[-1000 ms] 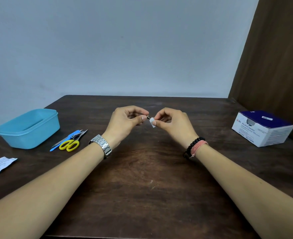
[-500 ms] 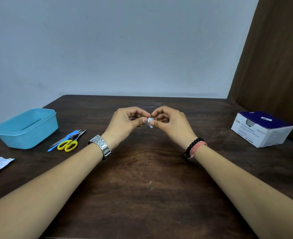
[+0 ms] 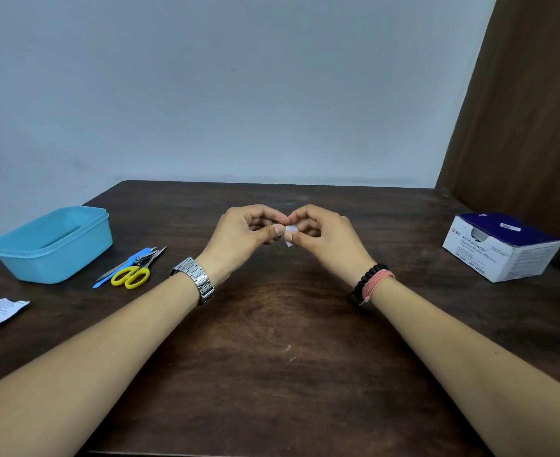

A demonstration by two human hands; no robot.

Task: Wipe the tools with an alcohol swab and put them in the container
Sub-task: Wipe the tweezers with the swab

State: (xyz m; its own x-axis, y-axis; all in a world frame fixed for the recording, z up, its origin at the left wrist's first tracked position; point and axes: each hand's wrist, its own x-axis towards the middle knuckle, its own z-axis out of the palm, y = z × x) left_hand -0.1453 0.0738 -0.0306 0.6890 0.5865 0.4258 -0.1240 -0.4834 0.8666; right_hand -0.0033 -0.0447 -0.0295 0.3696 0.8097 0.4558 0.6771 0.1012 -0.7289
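Swab pinched between both hands above the table

We see the left hand (image 3: 244,234) and right hand (image 3: 326,235) meeting over mid-table (image 3: 272,324), fingers curled, both pinching a small white swab (image 3: 290,230). Whether a tool sits inside it, we cannot tell. At far left stands the blue container (image 3: 52,247); just right of it lie yellow-handled scissors (image 3: 133,275) with other tools. The swab box (image 3: 499,247) sits far right.

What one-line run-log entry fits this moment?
step: wiping | right hand: pinches swab | left hand: pinches something hidden | scissors: on table beside tub
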